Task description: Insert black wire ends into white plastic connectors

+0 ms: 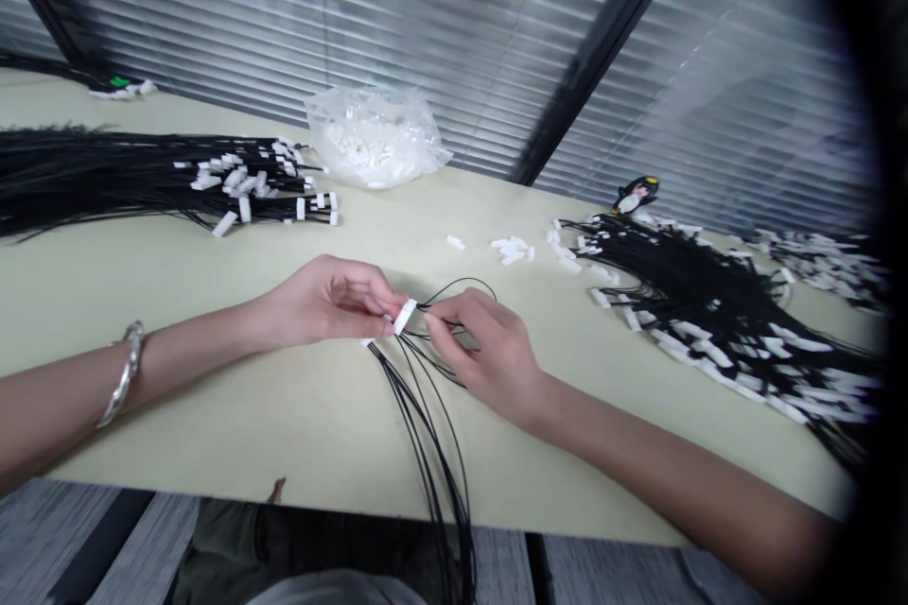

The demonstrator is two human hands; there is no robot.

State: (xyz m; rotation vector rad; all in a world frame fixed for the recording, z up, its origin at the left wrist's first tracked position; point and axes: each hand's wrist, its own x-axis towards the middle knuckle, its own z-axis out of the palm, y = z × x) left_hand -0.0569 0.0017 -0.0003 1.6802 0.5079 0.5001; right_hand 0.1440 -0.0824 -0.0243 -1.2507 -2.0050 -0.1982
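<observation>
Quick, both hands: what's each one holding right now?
Left hand: closed, pinching a white connector.
Right hand: closed, pinching black wires at the connector.

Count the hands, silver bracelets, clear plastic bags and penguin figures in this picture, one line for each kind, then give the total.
Hands: 2, the left hand pinching a white connector, the right hand pinching black wires
Silver bracelet: 1
Clear plastic bag: 1
Penguin figure: 1
Total: 5
</observation>
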